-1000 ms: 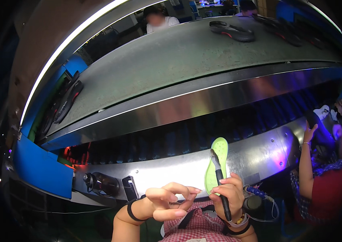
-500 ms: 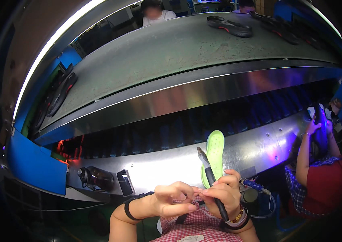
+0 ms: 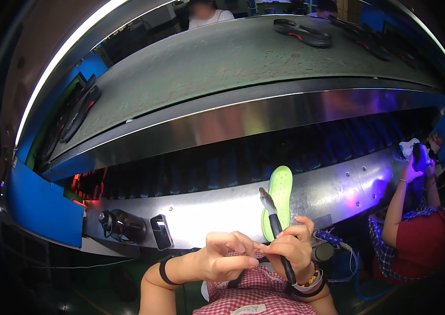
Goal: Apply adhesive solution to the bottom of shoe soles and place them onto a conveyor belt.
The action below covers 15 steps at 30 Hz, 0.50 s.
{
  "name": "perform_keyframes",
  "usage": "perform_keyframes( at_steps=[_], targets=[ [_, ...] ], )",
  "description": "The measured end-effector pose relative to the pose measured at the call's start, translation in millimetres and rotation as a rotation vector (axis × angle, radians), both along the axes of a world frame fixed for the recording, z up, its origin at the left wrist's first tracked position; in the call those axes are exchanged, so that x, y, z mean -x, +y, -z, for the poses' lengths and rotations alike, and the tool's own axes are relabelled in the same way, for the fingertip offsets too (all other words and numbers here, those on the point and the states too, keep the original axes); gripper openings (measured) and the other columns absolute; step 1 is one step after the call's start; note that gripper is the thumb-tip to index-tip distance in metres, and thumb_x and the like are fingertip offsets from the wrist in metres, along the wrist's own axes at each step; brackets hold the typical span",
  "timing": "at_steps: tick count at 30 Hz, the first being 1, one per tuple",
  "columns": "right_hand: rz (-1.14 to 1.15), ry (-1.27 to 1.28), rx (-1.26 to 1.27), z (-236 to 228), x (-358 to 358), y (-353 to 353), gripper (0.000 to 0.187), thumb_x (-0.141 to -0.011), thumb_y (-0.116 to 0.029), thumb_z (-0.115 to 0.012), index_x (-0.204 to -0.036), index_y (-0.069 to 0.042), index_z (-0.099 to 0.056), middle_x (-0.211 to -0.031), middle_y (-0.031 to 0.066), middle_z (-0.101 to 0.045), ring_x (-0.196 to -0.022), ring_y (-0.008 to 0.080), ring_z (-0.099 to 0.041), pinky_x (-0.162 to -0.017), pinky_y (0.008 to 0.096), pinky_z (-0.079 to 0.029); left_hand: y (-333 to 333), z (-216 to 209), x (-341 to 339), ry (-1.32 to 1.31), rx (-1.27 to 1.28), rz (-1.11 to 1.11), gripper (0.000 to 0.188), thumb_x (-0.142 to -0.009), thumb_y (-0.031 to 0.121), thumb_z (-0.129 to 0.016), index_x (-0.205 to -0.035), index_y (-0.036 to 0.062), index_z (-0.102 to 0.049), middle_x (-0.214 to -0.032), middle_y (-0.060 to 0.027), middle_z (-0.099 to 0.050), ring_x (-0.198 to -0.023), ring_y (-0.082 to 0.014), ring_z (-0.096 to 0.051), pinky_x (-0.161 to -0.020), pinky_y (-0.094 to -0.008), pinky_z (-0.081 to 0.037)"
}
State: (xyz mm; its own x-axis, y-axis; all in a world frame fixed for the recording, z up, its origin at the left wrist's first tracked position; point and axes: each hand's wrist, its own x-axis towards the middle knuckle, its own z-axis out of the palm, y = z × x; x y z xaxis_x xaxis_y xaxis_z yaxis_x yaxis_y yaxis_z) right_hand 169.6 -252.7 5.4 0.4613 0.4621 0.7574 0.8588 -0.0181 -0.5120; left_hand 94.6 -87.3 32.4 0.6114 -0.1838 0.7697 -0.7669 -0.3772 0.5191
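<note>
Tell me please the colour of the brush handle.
The brush handle is black, best seen in the head view.

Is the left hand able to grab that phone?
Probably yes: the phone lies on the bench near the left hand, with nothing seen between them, and the bottle is on the phone's far side.

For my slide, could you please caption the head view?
Right hand holding a black-handled brush near a green shoe sole, left hand close by.
</note>
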Motion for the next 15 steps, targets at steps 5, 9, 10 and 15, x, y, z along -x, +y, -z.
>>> perform_keyframes(
  at_steps=[5, 9, 10, 15],
  targets=[
    [-0.011, 0.023, 0.004, 1.6, 1.5, 0.4, 0.024, -0.065, -0.011, -0.081, -0.081, -0.017, -0.064, -0.071, -0.0074, -0.059, -0.075, 0.0138, -0.052, -0.099, 0.0423, -0.03, -1.0, 3.5, 2.4, 0.0, 0.046, -0.01, 0.033, -0.068, -0.022, -0.063, -0.095, -0.0026, -0.057, -0.103, -0.0111, -0.03, -0.077, -0.0185, -0.056, -0.082, -0.0376, -0.06],
    [-0.025, 0.034, 0.005, 1.5, 2.0, 1.1, 0.024, -0.065, -0.011, -0.081, -0.081, -0.016, -0.064, -0.072, -0.007, -0.059, -0.075, 0.0142, -0.052, -0.099, 0.0428, -0.03, -1.2, 2.5, 3.6, 0.0, 0.038, -0.029, 0.038, -0.068, -0.021, -0.064, -0.099, -0.001, -0.055, -0.103, -0.0111, -0.031, -0.075, -0.0172, -0.057, -0.079, -0.0349, -0.06],
    [-0.029, 0.026, 0.016, 1.5, 1.7, 1.0, 0.023, -0.064, -0.011, -0.08, -0.08, -0.017, -0.064, -0.07, -0.0075, -0.058, -0.076, 0.0141, -0.052, -0.097, 0.0424, -0.031, -1.3, 2.3, 3.5, 0.001, 0.034, -0.03, 0.039, -0.068, -0.021, -0.064, -0.1, -0.0006, -0.055, -0.103, -0.011, -0.032, -0.075, -0.0169, -0.057, -0.079, -0.0342, -0.06],
    [-0.024, 0.015, 0.032, 1.8, 1.0, 1.0, 0.021, -0.064, -0.012, -0.079, -0.078, -0.018, -0.065, -0.068, -0.0085, -0.056, -0.08, 0.0138, -0.053, -0.094, 0.0416, -0.032, -1.0, 2.5, 3.6, 0.028, 0.038, -0.045, 0.043, -0.067, -0.022, -0.064, -0.102, 0.0005, -0.054, -0.099, -0.0111, -0.036, -0.074, -0.0162, -0.058, -0.077, -0.0323, -0.06]
  ],
)
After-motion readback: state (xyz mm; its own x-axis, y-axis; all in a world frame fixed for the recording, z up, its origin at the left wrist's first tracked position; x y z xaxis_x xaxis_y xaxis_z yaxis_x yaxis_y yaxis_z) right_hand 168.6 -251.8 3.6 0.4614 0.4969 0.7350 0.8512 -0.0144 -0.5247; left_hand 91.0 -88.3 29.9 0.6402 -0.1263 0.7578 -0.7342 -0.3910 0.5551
